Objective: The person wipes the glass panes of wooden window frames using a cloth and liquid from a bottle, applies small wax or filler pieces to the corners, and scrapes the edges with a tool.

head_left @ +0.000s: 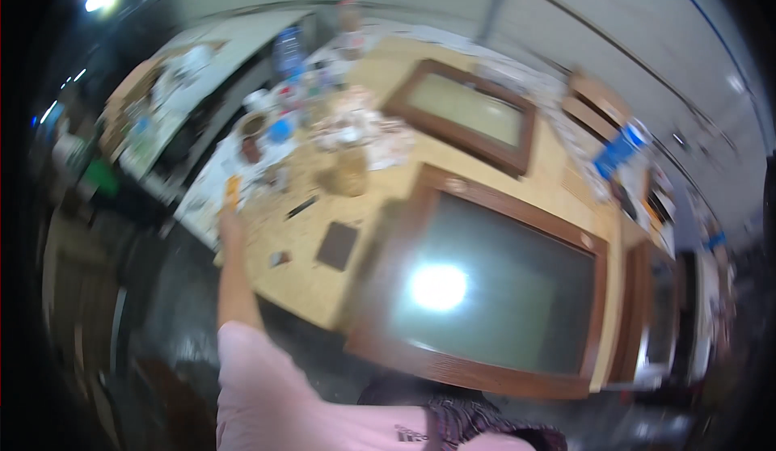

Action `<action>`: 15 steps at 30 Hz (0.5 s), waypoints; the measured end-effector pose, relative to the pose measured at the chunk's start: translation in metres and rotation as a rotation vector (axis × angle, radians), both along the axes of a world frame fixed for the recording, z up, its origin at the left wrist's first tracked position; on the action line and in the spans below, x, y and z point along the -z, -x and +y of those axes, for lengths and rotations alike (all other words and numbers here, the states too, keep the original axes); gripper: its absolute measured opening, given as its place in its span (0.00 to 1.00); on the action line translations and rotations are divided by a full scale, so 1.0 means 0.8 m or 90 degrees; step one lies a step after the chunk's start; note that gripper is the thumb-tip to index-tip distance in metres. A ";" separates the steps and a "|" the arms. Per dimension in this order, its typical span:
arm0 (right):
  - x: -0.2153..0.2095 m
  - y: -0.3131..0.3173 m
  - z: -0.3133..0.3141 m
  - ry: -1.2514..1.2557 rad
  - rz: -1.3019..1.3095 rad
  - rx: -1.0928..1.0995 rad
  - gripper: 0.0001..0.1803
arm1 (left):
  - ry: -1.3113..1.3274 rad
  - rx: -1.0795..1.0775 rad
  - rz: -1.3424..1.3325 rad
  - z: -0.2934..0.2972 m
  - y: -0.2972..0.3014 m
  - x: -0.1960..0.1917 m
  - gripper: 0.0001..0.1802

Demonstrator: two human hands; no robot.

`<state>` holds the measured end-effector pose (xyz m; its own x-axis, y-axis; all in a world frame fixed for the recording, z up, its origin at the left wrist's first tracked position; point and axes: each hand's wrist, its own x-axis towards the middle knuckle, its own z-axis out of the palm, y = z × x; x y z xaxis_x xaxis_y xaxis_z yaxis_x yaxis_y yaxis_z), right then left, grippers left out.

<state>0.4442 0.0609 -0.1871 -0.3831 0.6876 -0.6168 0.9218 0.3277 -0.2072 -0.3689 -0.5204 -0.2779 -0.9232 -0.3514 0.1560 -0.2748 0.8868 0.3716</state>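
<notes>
My left arm, in a pink sleeve, stretches out to the table's left edge. My left hand (230,226) is closed around a narrow yellow-orange object (233,191), too blurred to name. Near it on the table lie a thin black stick-like tool (301,207), a small crumpled scrap (279,259) and a dark square sheet like sandpaper (337,246). A jar of brownish content (352,172) stands behind them. To the right is a large brown wooden frame (398,245) with a glass pane (517,289) reflecting a lamp. My right hand is out of view.
A smaller wooden frame (524,145) lies farther back on the table (315,296). Stained rags (376,132), a blue-tinted bottle (289,53) and several containers crowd the far left. A blue cylinder (618,153) is at the right by the wall. More framed panels (636,309) stand farther right.
</notes>
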 end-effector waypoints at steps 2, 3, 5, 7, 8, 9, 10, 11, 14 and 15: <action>0.015 -0.024 -0.012 0.008 0.042 -0.056 0.16 | -0.053 0.051 0.096 -0.081 0.042 0.029 0.30; 0.018 -0.036 -0.016 -0.006 0.026 -0.051 0.17 | -0.011 0.081 0.078 -0.080 0.049 0.047 0.32; 0.021 -0.021 -0.017 0.024 -0.092 0.086 0.20 | -0.055 0.127 0.033 -0.084 0.065 0.064 0.35; 0.036 0.006 -0.008 -0.077 0.004 -0.024 0.18 | 0.041 0.177 0.159 -0.113 0.065 0.058 0.30; 0.040 0.030 -0.004 -0.062 0.039 -0.014 0.18 | -0.036 -0.001 0.028 -0.111 0.072 0.043 0.28; 0.043 0.057 0.000 -0.065 0.108 -0.023 0.17 | -0.044 0.010 0.124 -0.128 0.072 0.023 0.26; 0.030 0.067 -0.004 -0.064 0.126 -0.013 0.15 | -0.224 -0.059 0.064 -0.108 0.054 0.027 0.23; 0.024 0.068 -0.006 -0.059 0.155 -0.003 0.14 | -0.202 -0.063 0.064 -0.086 0.043 0.015 0.23; -0.004 0.091 -0.012 -0.169 0.227 -0.034 0.10 | 0.012 0.037 0.129 -0.051 0.000 -0.071 0.25; -0.016 0.097 -0.003 -0.193 0.253 -0.028 0.09 | 0.119 0.093 0.158 -0.034 -0.023 -0.107 0.27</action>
<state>0.3669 0.0586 -0.1744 -0.5811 0.7909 -0.1916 0.7743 0.4650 -0.4292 -0.3503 -0.5476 -0.1920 -0.8876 -0.1631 0.4309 -0.0619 0.9690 0.2392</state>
